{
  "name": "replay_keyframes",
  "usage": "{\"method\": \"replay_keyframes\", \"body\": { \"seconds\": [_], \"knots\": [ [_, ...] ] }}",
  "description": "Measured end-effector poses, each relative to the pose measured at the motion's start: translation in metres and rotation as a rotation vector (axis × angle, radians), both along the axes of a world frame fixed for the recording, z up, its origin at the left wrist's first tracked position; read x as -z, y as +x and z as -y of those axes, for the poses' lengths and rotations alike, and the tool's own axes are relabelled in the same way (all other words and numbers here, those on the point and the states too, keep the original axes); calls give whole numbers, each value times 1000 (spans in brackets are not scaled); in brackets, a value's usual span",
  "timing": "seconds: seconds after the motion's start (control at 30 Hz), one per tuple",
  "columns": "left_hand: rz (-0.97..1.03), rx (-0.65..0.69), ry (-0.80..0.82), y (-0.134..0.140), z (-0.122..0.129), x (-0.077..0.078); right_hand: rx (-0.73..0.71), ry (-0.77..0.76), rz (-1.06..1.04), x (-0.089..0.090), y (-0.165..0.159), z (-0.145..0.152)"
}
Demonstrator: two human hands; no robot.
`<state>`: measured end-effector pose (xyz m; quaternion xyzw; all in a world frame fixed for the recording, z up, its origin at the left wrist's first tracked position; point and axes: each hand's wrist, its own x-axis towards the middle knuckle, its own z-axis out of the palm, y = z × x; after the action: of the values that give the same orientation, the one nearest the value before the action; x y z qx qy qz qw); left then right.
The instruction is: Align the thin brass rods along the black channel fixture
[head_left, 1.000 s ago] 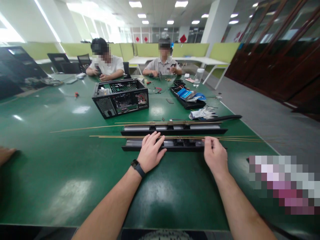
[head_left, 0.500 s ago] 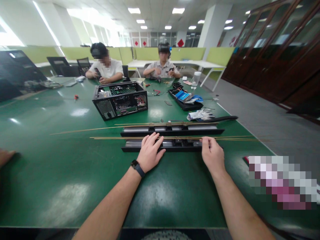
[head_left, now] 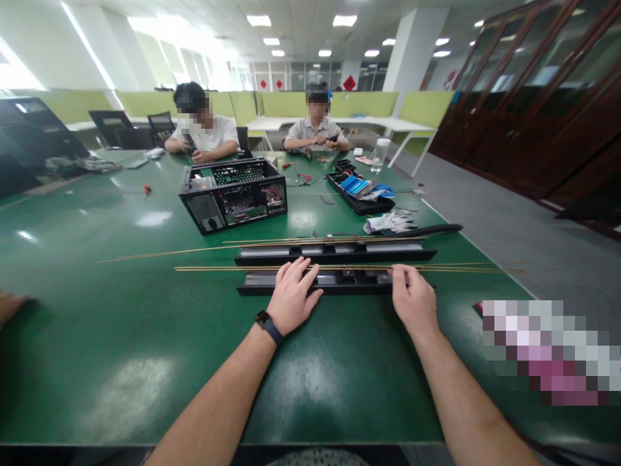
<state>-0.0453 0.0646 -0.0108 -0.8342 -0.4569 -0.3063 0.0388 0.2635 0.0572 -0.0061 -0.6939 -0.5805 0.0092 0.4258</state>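
Note:
On the green table [head_left: 145, 336], my left hand [head_left: 295, 292] lies with fingers spread over a bundle of thin gold-coloured rods [head_left: 223, 268] and the near long black channel [head_left: 252, 290]. Further right, my right hand [head_left: 414, 296] has thumb and fingers pinched together on the same rods, above the channel's right end. The rods run sideways and stick out past both ends of the channel. Just beyond is a second black channel [head_left: 398, 256] with clear strips and black blocks inside. More thin rods [head_left: 160, 253] rest along it, reaching out to the left.
Behind the channels stands an opened black computer case [head_left: 233, 196]. To its right are a black tray [head_left: 361, 204] with blue parts, white gloves [head_left: 391, 222] and a black bar [head_left: 439, 230]. Two people sit across the table. Another hand [head_left: 10, 307] shows at the left edge.
My hands have stayed on the rods with almost no movement. Across the table, the person in the middle has brought both hands closer together.

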Motion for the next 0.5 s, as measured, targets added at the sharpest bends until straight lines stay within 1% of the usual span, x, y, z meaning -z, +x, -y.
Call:
{"method": "replay_keyframes", "body": {
  "seconds": [0.13,0.2,0.27,0.37,0.5],
  "knots": [
    [12,6,-10,0,0,-1,-94,16,8,-2,-4,3],
    [21,8,-13,0,0,-1,-78,19,-29,-2,-4,3],
    [26,8,-13,0,0,-1,-25,7,-65,-1,-2,3],
    [23,5,-15,1,1,-1,23,-21,-69,1,1,1],
    [14,2,-26,1,1,-1,-32,9,-29,1,0,0]
  ]
}}
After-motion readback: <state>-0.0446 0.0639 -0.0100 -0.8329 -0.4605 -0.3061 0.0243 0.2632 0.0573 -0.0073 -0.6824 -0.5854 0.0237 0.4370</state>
